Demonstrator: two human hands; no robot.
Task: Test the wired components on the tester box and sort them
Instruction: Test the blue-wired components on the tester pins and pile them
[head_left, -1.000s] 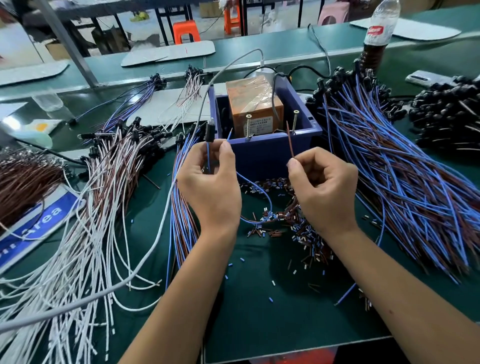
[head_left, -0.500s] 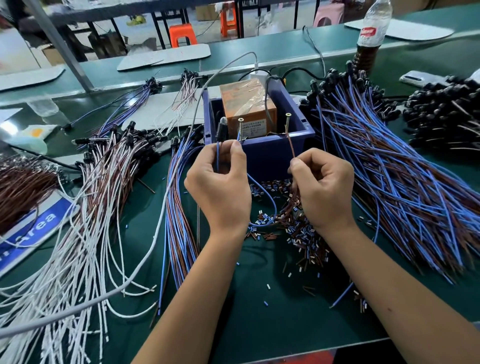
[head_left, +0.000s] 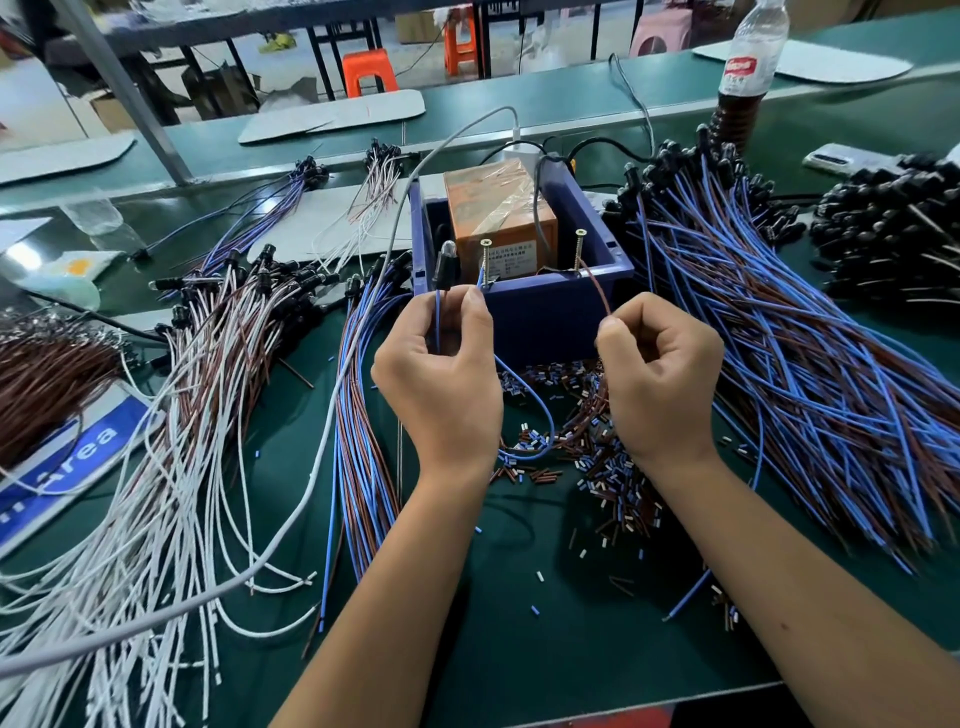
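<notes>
Left hand (head_left: 441, 384) pinched on blue wire (head_left: 438, 322), near left screw (head_left: 485, 262); right hand (head_left: 660, 379) pinched on brown wire (head_left: 597, 291) by right screw (head_left: 579, 252) of blue tester box (head_left: 550, 306).

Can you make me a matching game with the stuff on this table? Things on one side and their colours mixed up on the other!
Things:
1. tester box
2. block inside the box
3. stool at the back
4. wire the right hand pinches

Colours:
A. brown
B. dark blue
C. bright orange-red
D. orange with shiny tape

Pairs: 1-B, 2-D, 3-C, 4-A
</notes>
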